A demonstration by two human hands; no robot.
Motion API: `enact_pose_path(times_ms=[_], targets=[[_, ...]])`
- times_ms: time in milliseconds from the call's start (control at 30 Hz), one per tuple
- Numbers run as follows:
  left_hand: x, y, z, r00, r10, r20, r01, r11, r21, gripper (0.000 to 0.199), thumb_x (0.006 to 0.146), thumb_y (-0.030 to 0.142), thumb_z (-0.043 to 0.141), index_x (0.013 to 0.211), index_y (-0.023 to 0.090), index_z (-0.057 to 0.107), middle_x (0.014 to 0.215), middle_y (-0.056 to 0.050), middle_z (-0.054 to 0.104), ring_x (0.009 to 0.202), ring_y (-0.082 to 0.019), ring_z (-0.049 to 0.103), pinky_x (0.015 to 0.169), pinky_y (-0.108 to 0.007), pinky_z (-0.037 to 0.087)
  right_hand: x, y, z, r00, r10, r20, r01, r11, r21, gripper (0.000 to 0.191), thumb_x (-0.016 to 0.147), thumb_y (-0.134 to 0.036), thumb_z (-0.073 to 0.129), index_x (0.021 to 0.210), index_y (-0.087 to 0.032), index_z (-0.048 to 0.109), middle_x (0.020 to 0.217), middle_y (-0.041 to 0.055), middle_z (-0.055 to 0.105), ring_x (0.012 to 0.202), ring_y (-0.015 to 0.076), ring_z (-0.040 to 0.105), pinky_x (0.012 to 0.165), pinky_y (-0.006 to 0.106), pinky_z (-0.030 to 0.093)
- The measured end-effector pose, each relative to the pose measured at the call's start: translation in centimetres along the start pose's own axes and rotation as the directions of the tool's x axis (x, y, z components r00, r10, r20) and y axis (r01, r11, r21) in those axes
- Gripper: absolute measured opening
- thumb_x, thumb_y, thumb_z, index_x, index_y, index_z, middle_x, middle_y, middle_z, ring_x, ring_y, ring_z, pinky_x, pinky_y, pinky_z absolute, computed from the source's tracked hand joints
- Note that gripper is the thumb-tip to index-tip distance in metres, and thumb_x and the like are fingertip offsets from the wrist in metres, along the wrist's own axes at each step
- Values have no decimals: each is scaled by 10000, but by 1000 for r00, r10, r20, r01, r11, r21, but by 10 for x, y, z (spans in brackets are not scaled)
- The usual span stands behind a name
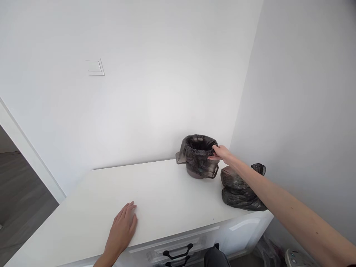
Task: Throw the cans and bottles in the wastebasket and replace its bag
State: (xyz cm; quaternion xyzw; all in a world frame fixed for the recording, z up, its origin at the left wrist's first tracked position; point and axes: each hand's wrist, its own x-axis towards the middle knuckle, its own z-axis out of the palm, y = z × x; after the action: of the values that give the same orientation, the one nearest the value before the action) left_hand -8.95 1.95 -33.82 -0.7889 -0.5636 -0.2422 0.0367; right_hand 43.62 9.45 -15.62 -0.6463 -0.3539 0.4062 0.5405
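A small trash bin lined with a black plastic bag (198, 163) stands upright at the back right of the white cabinet top (155, 193), close to the wall. My right hand (221, 152) grips its lined rim, thumb on the inner side and fingers outside. The bag's edge is folded down over the rim, and loose handles hang at its sides. My left hand (122, 226) lies flat on the cabinet top near the front edge, fingers stretched out and holding nothing. Under my right forearm sits a filled black plastic bag (240, 193), partly hidden by the arm.
White walls meet in a corner behind the bin. A light switch (95, 67) is on the back wall. Below the top, a drawer has a black handle (178, 252). A doorway with dark flooring (22, 196) lies at left; clear plastic (268, 252) is on the floor at right.
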Motion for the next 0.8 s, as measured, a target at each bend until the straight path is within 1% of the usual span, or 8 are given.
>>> enact_pose_path(times_ms=[133,233,400,500,600,700,767,800], targets=[[2,4,-3,1000,-12,21,12,1000,-4,391,994,398,412,1311,262,596,1471,-69,608,1386,-296,545,1105,-500,495,28,1,-27,994,15,-111,-9,998,59,158,959,-273,598,1013,-143,525,694,-7,507,676,235,759,665,319,684],[3,7,-4,999,-22,41,22,1000,-3,389,1003,400,396,1314,257,581,1483,-72,596,1398,-291,532,1119,-507,478,44,5,-48,984,26,-176,-11,996,87,220,974,-293,593,1096,-142,489,738,-20,481,637,215,740,623,328,691],[5,10,-3,998,-25,53,25,1000,4,372,1006,386,391,1290,243,585,1475,-82,602,1410,-289,520,1127,-506,466,61,19,-68,976,11,-217,-2,999,45,197,1011,-324,543,1104,-164,474,746,-25,477,659,200,738,653,333,692],[6,10,-2,999,-14,50,14,1000,4,368,1005,379,392,1287,238,583,1473,-87,603,1410,-288,520,1133,-499,461,61,24,-71,979,-23,-202,11,998,-60,241,1022,-410,527,1036,-171,507,761,30,568,705,214,749,700,355,684],[7,11,-2,998,-18,59,18,1000,1,379,1011,391,379,1295,233,575,1478,-90,598,1416,-287,513,1141,-501,452,52,27,-80,979,-72,-190,22,968,-250,391,1017,-535,479,894,-172,559,759,110,648,807,279,760,793,440,654],[7,12,-4,997,-23,75,24,1000,-5,397,1012,397,373,1310,221,569,1489,-100,588,1424,-291,502,1145,-509,444,39,33,-105,968,-128,-217,12,884,-467,420,954,-547,574,747,-182,587,769,168,688,1094,401,692,994,581,526],[7,13,-5,996,-27,85,28,1000,-9,407,1013,395,367,1318,215,567,1497,-106,580,1432,-291,492,1151,-507,437,30,41,-128,956,-162,-244,-13,808,-590,338,893,-473,661,731,-181,612,879,203,717,1264,458,580,1085,639,405],[7,14,-6,996,-30,89,31,999,-10,412,1014,395,361,1320,211,567,1499,-109,577,1434,-291,489,1153,-507,435,25,45,-141,953,-172,-250,-28,771,-637,285,863,-435,689,753,-177,633,959,217,724,1307,471,540,1104,645,369]])
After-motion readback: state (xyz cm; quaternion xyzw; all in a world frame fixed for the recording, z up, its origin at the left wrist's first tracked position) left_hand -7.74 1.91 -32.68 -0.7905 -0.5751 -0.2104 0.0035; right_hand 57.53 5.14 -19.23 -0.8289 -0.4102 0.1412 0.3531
